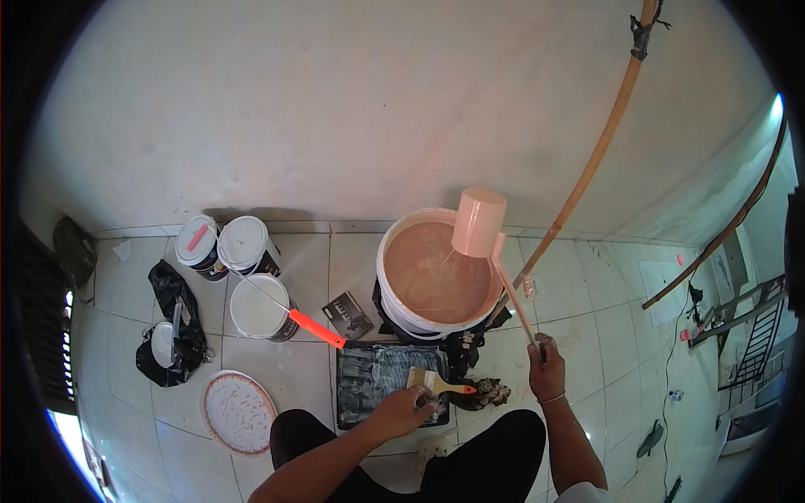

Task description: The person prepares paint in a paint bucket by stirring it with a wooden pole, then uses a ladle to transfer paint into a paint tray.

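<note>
My right hand (547,367) is closed round the long handle of a pink dipper (480,222). The dipper's cup is tipped over a white bucket (381,281) of pinkish-brown paint (436,277), and a thin stream seems to run from its rim. My left hand (407,412) hovers over or rests on a black paint tray (356,386) smeared with pale paint. Its fingers are loosely curled, with a gap to the thumb and nothing visible between them. Just beyond it lies a paintbrush (440,383) with an orange-tipped handle, across the tray's right side.
Left stand two lidded paint pails (243,241) (197,239) and a white-topped pail (258,306), with an orange-handled roller frame (314,327) reaching to the tray. A round lid (239,412) and black plastic bag (180,344) lie nearer. A bamboo pole (599,151) slants right of the bucket.
</note>
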